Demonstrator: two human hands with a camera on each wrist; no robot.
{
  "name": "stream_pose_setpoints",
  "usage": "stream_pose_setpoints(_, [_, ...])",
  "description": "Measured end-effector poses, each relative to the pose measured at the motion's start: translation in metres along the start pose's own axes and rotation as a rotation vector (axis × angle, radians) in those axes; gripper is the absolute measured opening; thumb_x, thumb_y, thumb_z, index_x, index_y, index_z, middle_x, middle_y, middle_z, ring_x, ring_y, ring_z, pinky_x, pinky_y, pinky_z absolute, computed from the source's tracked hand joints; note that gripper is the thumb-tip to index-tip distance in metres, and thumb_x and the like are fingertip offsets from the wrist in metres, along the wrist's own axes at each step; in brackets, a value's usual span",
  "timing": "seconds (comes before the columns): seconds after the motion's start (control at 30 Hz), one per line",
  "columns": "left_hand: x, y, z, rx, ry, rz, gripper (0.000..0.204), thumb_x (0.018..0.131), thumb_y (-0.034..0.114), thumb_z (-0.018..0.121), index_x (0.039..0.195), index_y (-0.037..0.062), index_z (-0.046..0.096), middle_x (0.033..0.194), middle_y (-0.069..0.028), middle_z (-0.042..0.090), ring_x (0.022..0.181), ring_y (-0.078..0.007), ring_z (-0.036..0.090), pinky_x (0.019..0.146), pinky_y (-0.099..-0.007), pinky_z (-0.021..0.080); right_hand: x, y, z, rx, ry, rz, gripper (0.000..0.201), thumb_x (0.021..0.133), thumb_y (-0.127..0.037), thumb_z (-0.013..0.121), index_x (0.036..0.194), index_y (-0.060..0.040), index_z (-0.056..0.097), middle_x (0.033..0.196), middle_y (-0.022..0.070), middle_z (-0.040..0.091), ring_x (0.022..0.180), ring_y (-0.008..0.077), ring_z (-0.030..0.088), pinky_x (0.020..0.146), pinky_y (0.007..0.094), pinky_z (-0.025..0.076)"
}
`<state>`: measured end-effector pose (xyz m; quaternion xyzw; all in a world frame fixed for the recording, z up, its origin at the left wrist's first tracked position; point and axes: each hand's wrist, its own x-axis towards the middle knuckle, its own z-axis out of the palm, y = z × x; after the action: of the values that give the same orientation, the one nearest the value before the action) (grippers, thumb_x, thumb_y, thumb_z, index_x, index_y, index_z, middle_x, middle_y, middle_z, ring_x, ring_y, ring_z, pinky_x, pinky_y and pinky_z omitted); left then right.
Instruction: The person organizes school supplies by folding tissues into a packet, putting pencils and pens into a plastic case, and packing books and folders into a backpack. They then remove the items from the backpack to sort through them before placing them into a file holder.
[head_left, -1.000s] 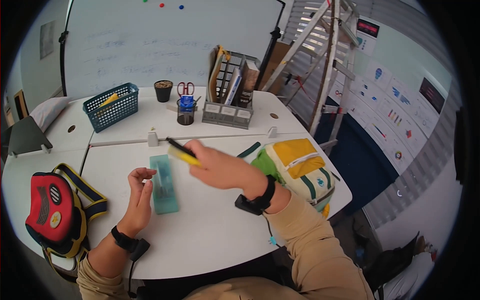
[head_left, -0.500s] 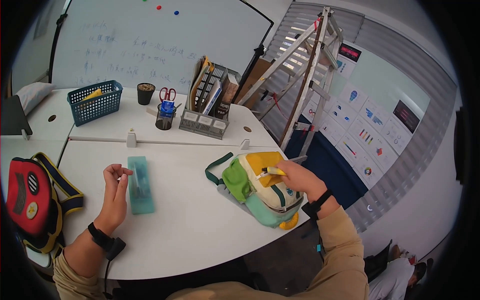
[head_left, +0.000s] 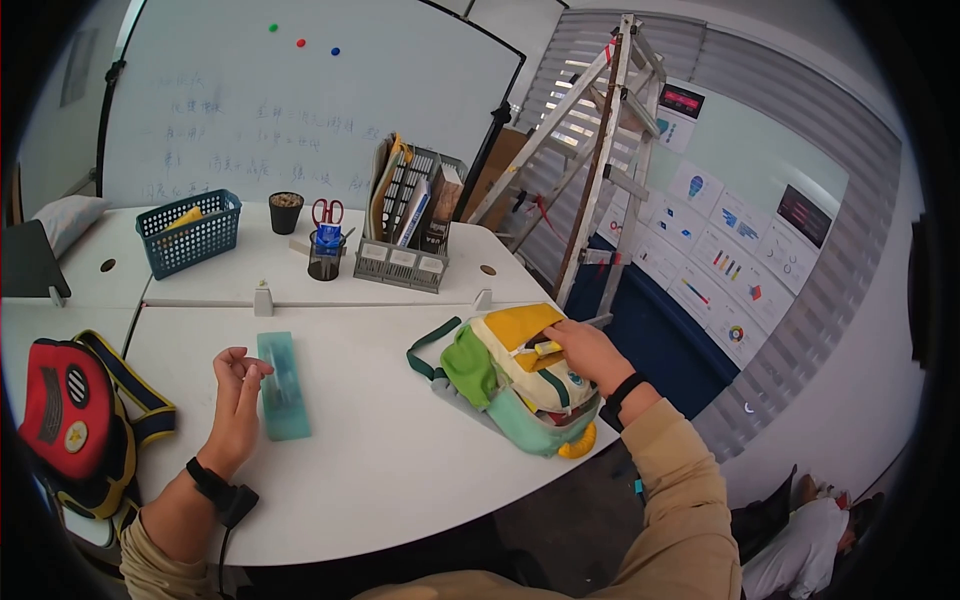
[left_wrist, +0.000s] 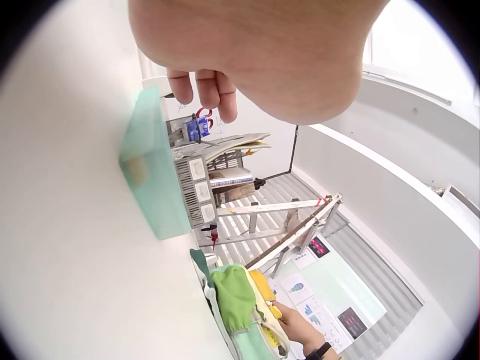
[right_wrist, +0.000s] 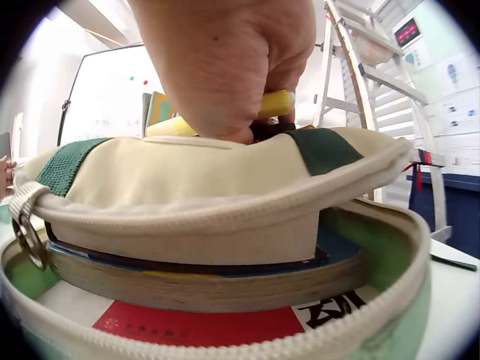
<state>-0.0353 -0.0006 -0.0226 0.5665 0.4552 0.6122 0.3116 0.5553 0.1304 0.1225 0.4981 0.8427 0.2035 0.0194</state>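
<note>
A yellow marker is gripped in my right hand, whose fingertips are at the yellow front pocket of the backpack. In the right wrist view the right hand covers part of the yellow marker, with something black beneath it. Books show inside the gaping main compartment. My left hand, fingers loosely bent, is beside the translucent teal case; whether it touches the case, I cannot tell. In the left wrist view that case lies below the left hand's fingers.
At the far left lies a red bag with dark straps. Along the back stand a blue basket, a small pot, a pen holder with scissors and a grey file rack. A ladder stands behind the table.
From above the table's middle, my right hand has moved right to the backpack's yellow pocket, carrying the marker. My left hand has stayed beside the teal case. The head view has turned right.
</note>
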Motion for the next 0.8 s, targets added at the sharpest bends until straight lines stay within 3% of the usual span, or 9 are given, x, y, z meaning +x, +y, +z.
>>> stream_pose_setpoints(0.1, [0.0, 0.0, 0.001, 0.01, -0.001, 0.014, 0.041, 0.126, 0.031, 0.043, 0.152, 0.0004, 0.034, 0.131, -0.0099, 0.063, 0.123, -0.0171, 0.056, 0.113, -0.0356, 0.044, 0.004, 0.007, 0.013, -0.075, 0.087, -0.027, 0.033, 0.097, -0.004, 0.071, 0.13, -0.0088, 0.073, 0.119, 0.0117, 0.078, 0.118, 0.0367, 0.074, 0.101, 0.0504, 0.06])
stream_pose_setpoints(0.2, [0.001, -0.005, 0.0, 0.041, -0.007, 0.037, 0.042, 0.126, 0.035, 0.041, 0.152, 0.0025, 0.035, 0.13, -0.0082, 0.064, 0.122, -0.0171, 0.057, 0.109, -0.0358, 0.046, 0.011, 0.0, 0.016, -0.055, 0.083, 0.022, 0.026, 0.096, -0.007, 0.075, 0.121, -0.0084, 0.073, 0.114, 0.0133, 0.078, 0.114, 0.0378, 0.075, 0.099, 0.0502, 0.059])
stream_pose_setpoints(0.3, [0.001, -0.005, 0.001, 0.05, -0.014, 0.035, 0.042, 0.126, 0.035, 0.041, 0.152, 0.0018, 0.035, 0.129, -0.008, 0.065, 0.121, -0.017, 0.058, 0.108, -0.0354, 0.046, 0.016, -0.017, 0.011, 0.082, 0.205, 0.106, 0.022, 0.095, -0.015, 0.08, 0.116, -0.0095, 0.074, 0.107, 0.0144, 0.08, 0.11, 0.0386, 0.075, 0.092, 0.0493, 0.061])
stream_pose_setpoints(0.5, [0.0, -0.004, 0.0, 0.041, -0.018, 0.035, 0.043, 0.126, 0.034, 0.042, 0.152, 0.0008, 0.037, 0.126, -0.0075, 0.067, 0.119, -0.0162, 0.06, 0.107, -0.0354, 0.047, 0.015, -0.034, -0.016, 0.149, 0.234, 0.286, 0.033, 0.091, -0.037, 0.091, 0.107, -0.0088, 0.083, 0.094, 0.015, 0.081, 0.097, 0.0389, 0.079, 0.081, 0.0501, 0.063])
stream_pose_setpoints(0.6, [0.001, -0.002, -0.001, 0.041, -0.026, 0.032, 0.041, 0.126, 0.033, 0.042, 0.152, 0.001, 0.037, 0.126, -0.0078, 0.067, 0.119, -0.0159, 0.06, 0.107, -0.0348, 0.047, 0.015, -0.029, -0.012, 0.079, 0.33, 0.241, 0.034, 0.089, -0.037, 0.093, 0.107, -0.0076, 0.087, 0.095, 0.0183, 0.081, 0.089, 0.0421, 0.079, 0.081, 0.0516, 0.064])
stream_pose_setpoints(0.7, [0.001, 0.003, 0.001, 0.021, -0.032, 0.015, 0.038, 0.126, 0.029, 0.043, 0.151, 0.0008, 0.036, 0.126, -0.0085, 0.066, 0.117, -0.0157, 0.058, 0.106, -0.0341, 0.046, 0.019, -0.028, -0.01, 0.121, 0.16, 0.37, 0.036, 0.091, -0.035, 0.093, 0.107, -0.0029, 0.086, 0.096, 0.0216, 0.081, 0.09, 0.0428, 0.08, 0.082, 0.0504, 0.064])
stream_pose_setpoints(0.8, [0.0, 0.004, 0.002, 0.012, -0.034, 0.009, 0.038, 0.126, 0.027, 0.044, 0.151, 0.0002, 0.036, 0.124, -0.0081, 0.066, 0.112, -0.0145, 0.056, 0.105, -0.0331, 0.047, 0.022, -0.021, -0.001, 0.313, 0.194, 0.283, 0.037, 0.094, -0.031, 0.091, 0.107, 0.0025, 0.083, 0.097, 0.0258, 0.08, 0.092, 0.0448, 0.08, 0.084, 0.0495, 0.064])
